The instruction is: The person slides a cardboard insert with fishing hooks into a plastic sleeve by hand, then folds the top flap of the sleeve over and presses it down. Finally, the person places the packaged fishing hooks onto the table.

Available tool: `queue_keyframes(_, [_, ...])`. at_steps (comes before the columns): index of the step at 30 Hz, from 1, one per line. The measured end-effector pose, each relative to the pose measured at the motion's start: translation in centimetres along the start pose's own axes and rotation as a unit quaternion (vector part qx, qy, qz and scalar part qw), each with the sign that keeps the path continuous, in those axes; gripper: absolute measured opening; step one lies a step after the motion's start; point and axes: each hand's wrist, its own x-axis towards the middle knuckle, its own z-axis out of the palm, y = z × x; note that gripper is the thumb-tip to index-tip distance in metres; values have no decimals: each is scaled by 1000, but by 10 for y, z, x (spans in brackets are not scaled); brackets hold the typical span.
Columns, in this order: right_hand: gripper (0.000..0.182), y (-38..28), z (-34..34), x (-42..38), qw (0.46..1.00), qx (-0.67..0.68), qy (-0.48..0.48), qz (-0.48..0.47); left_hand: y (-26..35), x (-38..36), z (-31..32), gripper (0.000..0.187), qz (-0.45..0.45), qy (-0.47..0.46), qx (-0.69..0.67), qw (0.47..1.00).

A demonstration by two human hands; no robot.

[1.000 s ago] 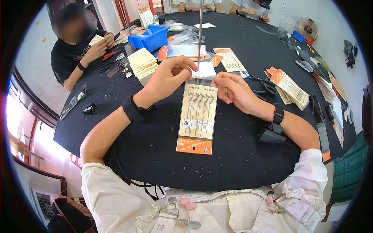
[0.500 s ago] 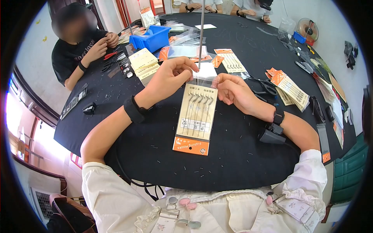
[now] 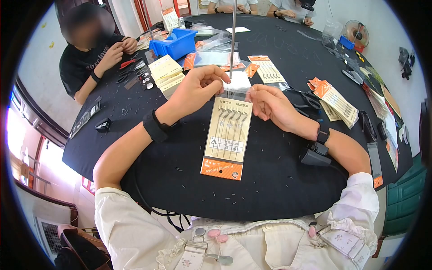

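Note:
A cream card of fishing hooks (image 3: 227, 135) with an orange bottom strip lies on the black table (image 3: 270, 180) in front of me, inside a clear plastic sleeve. My left hand (image 3: 194, 90) pinches the sleeve's top left corner. My right hand (image 3: 269, 104) pinches the top right corner. Both hands hold the sleeve's open end just below a thin upright metal rod (image 3: 232, 40). A white slip (image 3: 237, 82) lies behind the card's top edge.
Stacks of hook cards (image 3: 164, 74) lie left of my hands, more cards (image 3: 335, 101) to the right, and a blue bin (image 3: 175, 42) behind. Scissors (image 3: 308, 100) lie by my right wrist. A person in black (image 3: 90, 58) works at the left; other people sit at the far edge.
The card has shifted slightly toward me and tilted a little since the earliest frame. My hands keep their hold at its top corners.

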Motion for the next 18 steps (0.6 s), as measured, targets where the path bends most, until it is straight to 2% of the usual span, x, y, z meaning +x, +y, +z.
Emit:
queue_keyframes(10, [33, 2, 0, 1, 1000, 0, 7, 2, -1, 0, 0, 13, 5, -4, -7, 1000])
queue_keyframes(18, [28, 0, 0, 0, 1000, -8, -1, 4, 0, 0, 0, 13, -3, -5, -11, 1000])
